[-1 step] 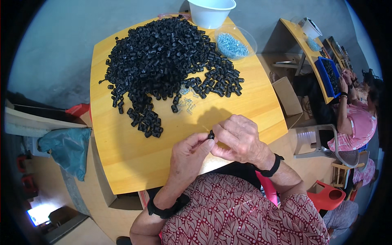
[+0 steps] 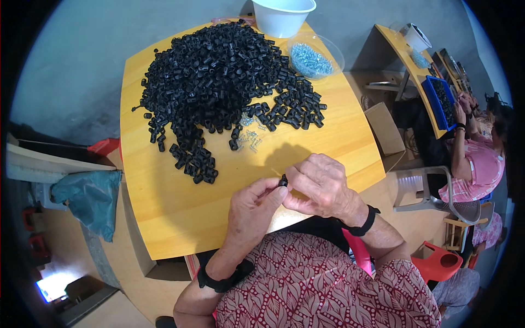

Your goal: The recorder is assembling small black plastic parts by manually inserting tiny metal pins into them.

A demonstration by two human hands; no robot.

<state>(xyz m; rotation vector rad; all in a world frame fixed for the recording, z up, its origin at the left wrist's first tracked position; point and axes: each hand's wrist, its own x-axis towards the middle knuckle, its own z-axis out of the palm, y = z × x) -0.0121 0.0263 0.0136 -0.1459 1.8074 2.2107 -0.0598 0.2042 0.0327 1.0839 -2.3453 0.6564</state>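
Close to the table's near edge, my left hand [image 2: 252, 210] pinches a small black plastic cord lock [image 2: 283, 181] between thumb and forefinger. My right hand [image 2: 320, 186] is closed at its other side, fingertips pressed against it; anything else in those fingers is hidden. Beyond my hands lies a big heap of similar black plastic pieces [image 2: 213, 76], spreading toward me in loose clusters. A few small metal springs [image 2: 251, 140] are scattered on the wood at the heap's near side. More springs [image 2: 310, 60] fill a clear round bowl [image 2: 337, 61] at the far right.
A white tub [image 2: 281, 19] stands at the far edge of the yellow wooden table [image 2: 191, 229]. To the right are a cardboard box [image 2: 384, 128], a grey chair [image 2: 421, 191] and another person [image 2: 473, 164] working by a blue tray [image 2: 448, 123]. A teal bag [image 2: 90, 199] hangs at the left.
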